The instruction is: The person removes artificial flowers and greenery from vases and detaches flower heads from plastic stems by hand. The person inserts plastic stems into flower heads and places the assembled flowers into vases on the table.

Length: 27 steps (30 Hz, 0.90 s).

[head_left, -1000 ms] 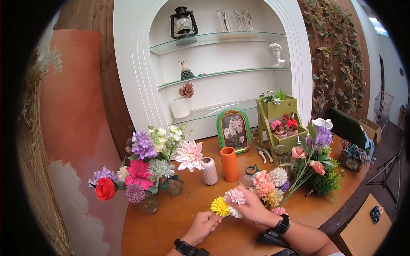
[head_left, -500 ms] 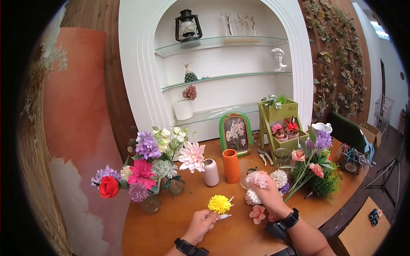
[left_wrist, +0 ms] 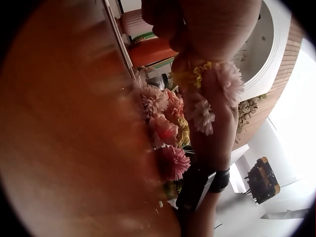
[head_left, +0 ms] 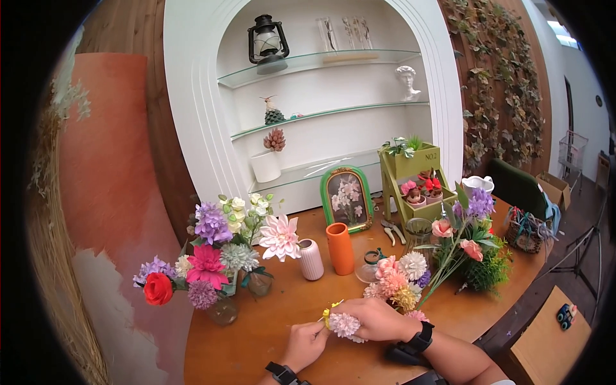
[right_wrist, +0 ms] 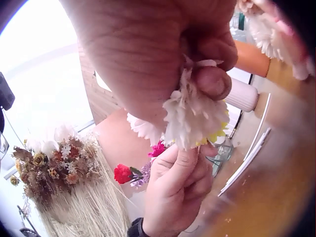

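Observation:
My left hand [head_left: 305, 344] pinches a yellow artificial flower [head_left: 328, 316] close under its head, low over the table. My right hand [head_left: 378, 319] grips a pale pink flower [head_left: 345, 325] and a white flower [right_wrist: 195, 116], and these press against the yellow one. In the right wrist view the white petals hide most of the yellow bloom, and the left thumb and fingertips show right below them. Several thin white sticks [right_wrist: 245, 163] lie on the tabletop beside the hands. A bunch of pink, white and yellow flowers [head_left: 394, 279] rests just beyond the right hand.
To the left stand glass vases of mixed flowers [head_left: 208, 264]. A pink ribbed vase [head_left: 311, 261] and an orange vase [head_left: 339, 249] are mid-table, with a framed picture [head_left: 347, 199], pliers [head_left: 393, 232] and a green planter stand [head_left: 417, 183] behind. Long-stemmed flowers [head_left: 459, 247] lie at right.
The right hand lifted the pale pink flower away to the right, then brought it back left against the yellow flower. The yellow flower stays in the left hand and is now mostly covered.

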### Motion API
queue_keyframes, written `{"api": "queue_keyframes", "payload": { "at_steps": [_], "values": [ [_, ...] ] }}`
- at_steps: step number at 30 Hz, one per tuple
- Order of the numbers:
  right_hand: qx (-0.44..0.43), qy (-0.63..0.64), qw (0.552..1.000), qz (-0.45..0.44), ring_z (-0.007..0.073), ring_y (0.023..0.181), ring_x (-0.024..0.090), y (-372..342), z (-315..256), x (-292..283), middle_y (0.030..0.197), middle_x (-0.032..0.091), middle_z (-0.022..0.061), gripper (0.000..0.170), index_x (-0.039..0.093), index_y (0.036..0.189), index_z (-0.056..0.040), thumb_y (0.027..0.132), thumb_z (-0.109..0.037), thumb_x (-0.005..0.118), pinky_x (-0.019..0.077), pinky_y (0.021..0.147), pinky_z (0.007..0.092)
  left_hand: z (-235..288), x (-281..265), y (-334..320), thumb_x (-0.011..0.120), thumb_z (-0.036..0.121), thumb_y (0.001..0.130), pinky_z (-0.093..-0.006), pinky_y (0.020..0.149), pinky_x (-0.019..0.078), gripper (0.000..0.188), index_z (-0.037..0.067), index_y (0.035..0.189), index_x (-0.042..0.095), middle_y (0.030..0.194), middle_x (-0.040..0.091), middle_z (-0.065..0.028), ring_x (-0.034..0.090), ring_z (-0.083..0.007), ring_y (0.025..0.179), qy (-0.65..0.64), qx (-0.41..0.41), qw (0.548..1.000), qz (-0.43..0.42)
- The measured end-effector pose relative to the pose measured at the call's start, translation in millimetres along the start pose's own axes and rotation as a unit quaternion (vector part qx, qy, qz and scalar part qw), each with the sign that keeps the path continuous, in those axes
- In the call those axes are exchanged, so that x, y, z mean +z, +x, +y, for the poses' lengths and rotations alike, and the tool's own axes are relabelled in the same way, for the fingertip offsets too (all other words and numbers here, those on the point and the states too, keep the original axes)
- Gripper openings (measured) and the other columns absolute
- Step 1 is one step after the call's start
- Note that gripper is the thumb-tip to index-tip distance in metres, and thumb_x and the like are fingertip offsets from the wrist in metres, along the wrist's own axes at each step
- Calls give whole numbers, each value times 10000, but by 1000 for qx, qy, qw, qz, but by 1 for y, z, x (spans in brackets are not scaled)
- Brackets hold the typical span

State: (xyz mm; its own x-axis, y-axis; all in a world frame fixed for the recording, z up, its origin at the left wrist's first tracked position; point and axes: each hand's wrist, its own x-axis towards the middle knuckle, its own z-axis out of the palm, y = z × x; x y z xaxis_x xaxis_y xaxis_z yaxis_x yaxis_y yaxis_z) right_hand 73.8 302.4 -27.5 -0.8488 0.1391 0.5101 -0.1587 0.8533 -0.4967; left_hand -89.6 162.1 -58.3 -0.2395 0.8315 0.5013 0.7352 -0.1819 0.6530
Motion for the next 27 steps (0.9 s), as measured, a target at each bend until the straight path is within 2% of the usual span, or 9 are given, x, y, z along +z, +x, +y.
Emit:
{"api": "queue_keyframes", "payload": {
  "at_steps": [4, 7, 8, 11, 13, 16, 21, 23, 27],
  "values": [
    [17, 31, 998, 53, 366, 891, 655, 1, 1, -3, 981, 674, 162, 385, 626, 1134, -54, 753, -47, 677, 527, 761, 418, -5, -1, 0, 637, 135, 904, -327, 539, 461, 170, -11, 831, 687, 673, 638, -172, 608, -260, 549, -41, 14, 999, 27],
    [145, 39, 968, 201, 330, 880, 673, 0, -4, -27, 989, 672, 159, 315, 627, 1112, -45, 799, -48, 664, 521, 776, 390, -6, -11, 0, 635, 144, 914, -295, 552, 470, 167, 11, 845, 710, 692, 670, -144, 627, -206, 566, -20, -12, 999, 46],
    [144, 39, 968, 200, 330, 880, 673, 0, 1, -33, 989, 672, 159, 315, 627, 1112, -45, 799, -48, 664, 521, 776, 390, -7, -14, 1, 632, 151, 917, -300, 543, 461, 176, 11, 842, 708, 677, 664, -138, 616, -199, 554, -22, -32, 998, 52],
    [129, 27, 937, 323, 334, 890, 666, -3, 18, -49, 996, 670, 152, 315, 631, 1088, -45, 776, -36, 677, 528, 755, 376, -10, -13, 4, 618, 170, 929, -332, 538, 444, 197, 12, 847, 703, 669, 649, -123, 593, -213, 546, -40, -54, 995, 73],
    [64, -135, 907, 393, 340, 881, 660, -4, 22, -59, 1003, 656, 132, 368, 628, 1081, -66, 730, -60, 740, 535, 715, 379, -11, -13, 7, 619, 172, 928, -336, 559, 451, 193, 16, 857, 707, 697, 647, -120, 600, -230, 580, -11, -39, 997, 66],
    [137, -253, 880, 379, 342, 859, 654, -7, -1, -71, 1027, 628, 119, 451, 621, 1090, -92, 674, -91, 796, 535, 705, 398, -13, -15, 8, 628, 176, 922, -349, 601, 466, 181, 24, 877, 715, 750, 640, -117, 610, -261, 651, 31, -31, 999, 32],
    [157, -335, 868, 331, 314, 959, 626, -10, 2, -69, 1079, 603, 107, 506, 623, 1111, -118, 646, -124, 823, 523, 718, 390, -32, -11, 8, 675, 168, 893, -337, 643, 484, 144, 41, 914, 738, 754, 638, -95, 605, -251, 705, 82, 2, 997, 1],
    [200, -421, 843, 271, 311, 1087, 568, -12, 10, -67, 1124, 587, 118, 476, 637, 1088, -93, 663, -204, 824, 490, 801, 389, -35, -11, 8, 718, 207, 861, -352, 739, 488, 159, 62, 920, 747, 818, 638, -78, 609, -250, 845, 117, 1, 993, -29],
    [207, -411, 856, 235, 328, 1200, 496, -19, 21, -61, 1185, 567, 145, 519, 649, 1075, -60, 682, -355, 819, 427, 913, 419, -30, -14, 4, 768, 251, 814, -360, 868, 466, 212, 102, 963, 752, 994, 623, -75, 580, -254, 1008, 150, -16, 985, -88]
  ]
}}
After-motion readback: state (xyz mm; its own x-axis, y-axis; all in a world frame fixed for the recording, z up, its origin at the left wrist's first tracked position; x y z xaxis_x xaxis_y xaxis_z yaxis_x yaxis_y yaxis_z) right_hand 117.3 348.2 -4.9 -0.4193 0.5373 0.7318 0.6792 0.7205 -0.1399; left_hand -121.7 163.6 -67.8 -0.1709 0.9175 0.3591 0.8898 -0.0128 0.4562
